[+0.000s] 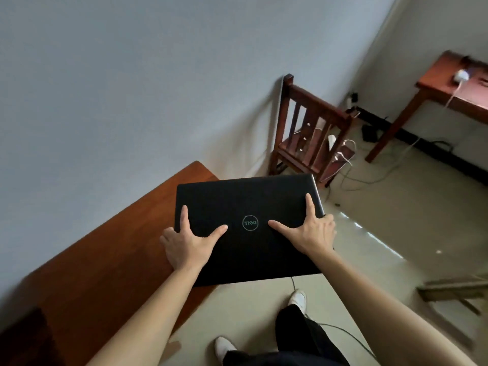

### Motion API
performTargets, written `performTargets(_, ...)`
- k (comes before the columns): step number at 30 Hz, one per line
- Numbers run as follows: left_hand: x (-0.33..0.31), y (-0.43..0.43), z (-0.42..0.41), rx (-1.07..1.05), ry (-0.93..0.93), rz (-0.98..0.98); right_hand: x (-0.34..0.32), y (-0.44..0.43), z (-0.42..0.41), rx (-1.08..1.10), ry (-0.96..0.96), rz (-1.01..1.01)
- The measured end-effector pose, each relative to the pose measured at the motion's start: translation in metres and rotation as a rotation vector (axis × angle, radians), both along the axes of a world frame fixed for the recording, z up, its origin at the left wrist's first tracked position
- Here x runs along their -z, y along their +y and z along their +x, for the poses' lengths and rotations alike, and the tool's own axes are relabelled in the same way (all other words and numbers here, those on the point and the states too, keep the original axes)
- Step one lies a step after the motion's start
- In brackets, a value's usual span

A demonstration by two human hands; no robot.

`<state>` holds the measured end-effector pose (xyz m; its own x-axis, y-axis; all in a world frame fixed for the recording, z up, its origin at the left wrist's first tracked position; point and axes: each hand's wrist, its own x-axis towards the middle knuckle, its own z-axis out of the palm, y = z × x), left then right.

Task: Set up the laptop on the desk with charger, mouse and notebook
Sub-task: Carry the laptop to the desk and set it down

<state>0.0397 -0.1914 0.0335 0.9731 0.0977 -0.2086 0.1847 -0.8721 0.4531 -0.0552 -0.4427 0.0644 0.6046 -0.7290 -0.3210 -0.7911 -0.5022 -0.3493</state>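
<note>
Laptop (pixel 248 228), lid closed, held at its side edges by left hand (pixel 184 245) and right hand (pixel 311 235), overhangs the table's (pixel 105 260) front edge; either grip slipping could drop it to the floor.

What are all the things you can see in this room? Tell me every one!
laptop: one, black, closed, held partly over the desk's end
desk: one, reddish-brown wood, along the left wall
chair: one, dark brown wood, by the wall beyond the laptop
side table: one, reddish-brown, far right corner
white plug: one, on the side table, cable hanging down
cables: several, black and white, on the floor
shoes: two, white, below
left hand: one, gripping the laptop's left edge
right hand: one, gripping its right edge
</note>
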Motion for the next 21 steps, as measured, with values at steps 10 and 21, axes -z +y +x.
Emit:
performTargets(10,-0.052,-0.219,-0.031,0.334,-0.227,-0.102,-0.035,-0.182,-0.092,0.317,-0.202,-0.051)
performTargets(21,-0.075,-0.488,-0.109,0.537,-0.276,-0.113,-0.048,-0.409,-0.217,0.523,-0.326,-0.098)
